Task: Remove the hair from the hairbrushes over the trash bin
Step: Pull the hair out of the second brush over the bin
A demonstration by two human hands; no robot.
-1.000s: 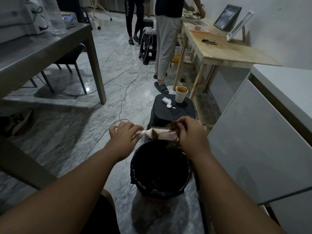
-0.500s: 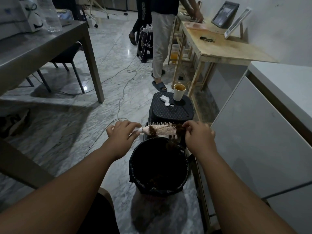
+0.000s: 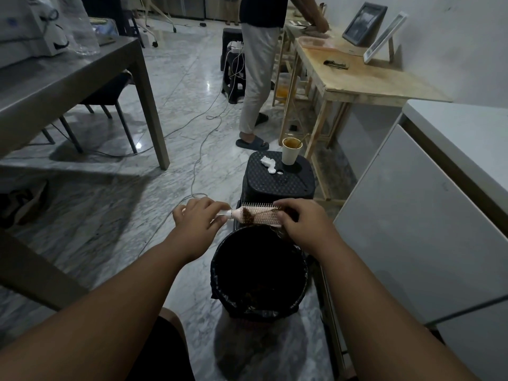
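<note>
Marble floor behind, pale pink hairbrush [image 3: 259, 216] bristles upward, brown hair [image 3: 248, 215] clumped.

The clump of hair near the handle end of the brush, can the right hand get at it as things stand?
Probably yes. The right hand rests at the hairbrush tip, and the bristles between it and the hair clump lie bare. The left hand grips only the handle.
</note>
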